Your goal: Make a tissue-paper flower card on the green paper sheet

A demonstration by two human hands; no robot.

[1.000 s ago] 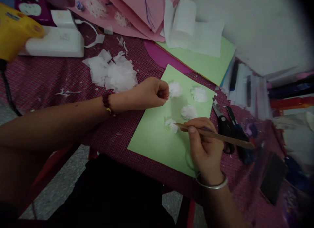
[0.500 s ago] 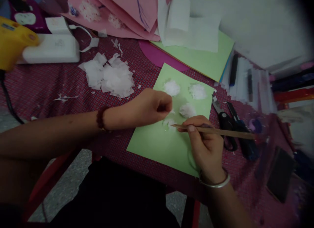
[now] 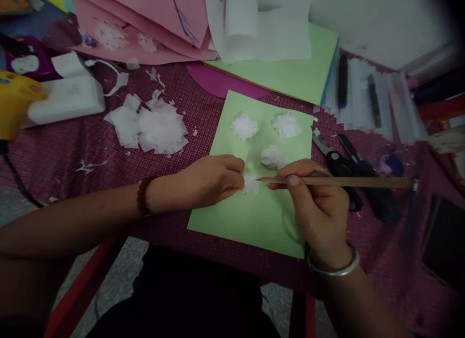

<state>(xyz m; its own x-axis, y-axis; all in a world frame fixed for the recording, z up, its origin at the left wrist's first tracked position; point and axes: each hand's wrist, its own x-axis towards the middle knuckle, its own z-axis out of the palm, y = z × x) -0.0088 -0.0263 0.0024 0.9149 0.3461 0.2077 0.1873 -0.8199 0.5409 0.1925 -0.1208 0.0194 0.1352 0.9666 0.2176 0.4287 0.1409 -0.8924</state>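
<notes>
A light green sheet of paper [image 3: 228, 214] lies on the table, bearing several white paper tufts. My right hand [image 3: 317, 209] is closed around a wooden pencil [image 3: 356, 182], held nearly level. The pencil's sharpened tip points left, at the nearest white tuft [image 3: 250, 184]. My left hand [image 3: 207, 180] is closed, its fingertips at the left side of that same tuft; whatever they pinch is hidden. Another tuft [image 3: 273, 156] sits just beyond my right fingers. Farther off are an upper left tuft [image 3: 245, 126] and an upper right tuft [image 3: 286, 125].
To the left lies a pile of white paper squares [image 3: 158, 126], near a white power strip [image 3: 69, 98] and a yellow glue gun [image 3: 22, 98]. Black-handled scissors [image 3: 337, 161] rest right of the sheet. Pink paper [image 3: 145, 18] and a white tissue roll [image 3: 241, 13] are behind.
My left hand has come down toward me, its fingertips now beside the nearest tuft. The pencil tip stays close to that tuft. The whole view has shifted slightly.
</notes>
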